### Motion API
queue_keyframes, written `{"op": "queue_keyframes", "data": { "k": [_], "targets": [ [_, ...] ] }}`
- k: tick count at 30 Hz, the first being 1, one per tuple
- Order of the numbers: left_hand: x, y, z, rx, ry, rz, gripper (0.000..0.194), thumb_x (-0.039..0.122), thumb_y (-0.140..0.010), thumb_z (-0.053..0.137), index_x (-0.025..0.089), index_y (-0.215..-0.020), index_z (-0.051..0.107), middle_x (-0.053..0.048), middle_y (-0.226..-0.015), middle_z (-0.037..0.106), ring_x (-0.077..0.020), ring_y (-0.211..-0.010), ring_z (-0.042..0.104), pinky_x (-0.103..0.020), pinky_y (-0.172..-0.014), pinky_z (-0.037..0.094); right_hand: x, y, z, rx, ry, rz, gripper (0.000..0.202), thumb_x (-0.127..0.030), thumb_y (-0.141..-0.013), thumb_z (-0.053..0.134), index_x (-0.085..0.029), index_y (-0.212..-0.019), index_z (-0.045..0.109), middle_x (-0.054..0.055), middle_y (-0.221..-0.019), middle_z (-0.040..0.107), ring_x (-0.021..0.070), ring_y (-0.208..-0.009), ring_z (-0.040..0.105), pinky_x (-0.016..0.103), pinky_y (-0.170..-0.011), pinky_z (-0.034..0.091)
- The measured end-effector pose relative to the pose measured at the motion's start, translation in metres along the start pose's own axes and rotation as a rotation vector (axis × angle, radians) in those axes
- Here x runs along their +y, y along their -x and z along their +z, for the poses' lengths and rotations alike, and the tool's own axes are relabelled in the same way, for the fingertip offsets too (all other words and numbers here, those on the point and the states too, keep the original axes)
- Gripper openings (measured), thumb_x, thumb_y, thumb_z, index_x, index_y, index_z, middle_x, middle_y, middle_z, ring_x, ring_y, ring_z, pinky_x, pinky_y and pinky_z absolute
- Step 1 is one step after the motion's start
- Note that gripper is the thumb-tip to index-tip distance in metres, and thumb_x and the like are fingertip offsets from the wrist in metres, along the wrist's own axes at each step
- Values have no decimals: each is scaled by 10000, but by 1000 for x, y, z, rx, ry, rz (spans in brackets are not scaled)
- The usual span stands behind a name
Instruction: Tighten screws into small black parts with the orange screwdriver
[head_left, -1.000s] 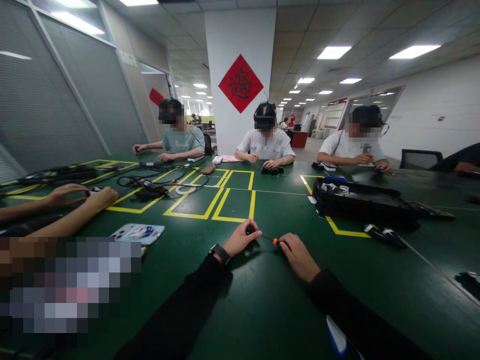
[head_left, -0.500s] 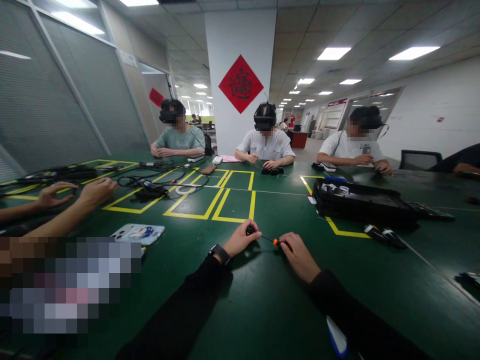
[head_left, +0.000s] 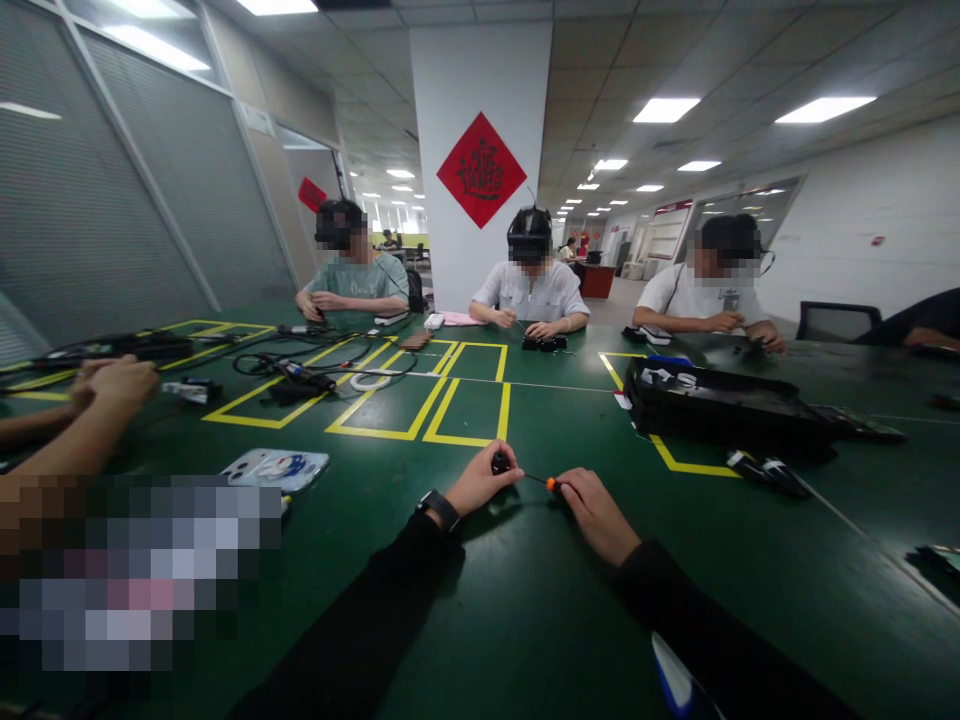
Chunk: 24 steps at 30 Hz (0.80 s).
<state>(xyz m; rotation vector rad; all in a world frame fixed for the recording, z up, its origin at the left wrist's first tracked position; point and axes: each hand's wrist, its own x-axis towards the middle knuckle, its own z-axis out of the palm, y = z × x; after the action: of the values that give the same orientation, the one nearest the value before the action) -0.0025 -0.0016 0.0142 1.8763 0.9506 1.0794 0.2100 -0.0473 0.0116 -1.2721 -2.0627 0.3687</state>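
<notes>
Both arms (head_left: 352,625) (head_left: 724,640) are stretched forward from the lower edge of the view and angled inward, so that the hands are brought near each other but left apart. The forearms are covered by dark sleeves. On the left wrist (head_left: 439,510), a dark watch (head_left: 442,511) is worn. The left hand (head_left: 480,480) is turned inward, its index finger curved and its thumb extended in a pinch. The right hand (head_left: 601,512) is pointed up and leftward, back uppermost, its fingers bent and drawn together.
</notes>
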Motion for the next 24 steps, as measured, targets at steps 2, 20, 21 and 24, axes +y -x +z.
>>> {"op": "queue_keyframes", "data": {
  "k": [2,20,21,24],
  "targets": [
    [1,0,0,-4,11,-8,229,327,-688,600,164,-812,498,5,-775,547,-114,-720,506,-261,-722,401,0,0,0,-3,5,-8,220,-233,-858,357,-191,-903,569,56,-902,561,173,-876,491,329,-818,383],
    [4,1,0,0,-4,-15,202,293,-695,596,162,-812,497,0,-780,544,-115,-721,501,-255,-714,400,-5,1,-1,27,-25,52,155,-212,-799,456,-192,-918,553,52,-922,551,177,-880,490,323,-800,397],
    [3,1,0,1,-7,-4,201,290,-694,597,162,-812,497,1,-781,544,-116,-724,500,-255,-717,398,-5,1,-1,33,-30,58,157,-215,-785,479,-193,-923,548,50,-923,551,177,-877,492,319,-795,400],
    [0,1,0,8,-24,12,199,283,-690,600,164,-812,496,3,-784,543,-117,-729,499,-257,-723,395,-4,2,1,34,-45,73,193,-244,-784,492,-192,-963,539,53,-946,551,177,-888,496,318,-800,401]
  ]
}}
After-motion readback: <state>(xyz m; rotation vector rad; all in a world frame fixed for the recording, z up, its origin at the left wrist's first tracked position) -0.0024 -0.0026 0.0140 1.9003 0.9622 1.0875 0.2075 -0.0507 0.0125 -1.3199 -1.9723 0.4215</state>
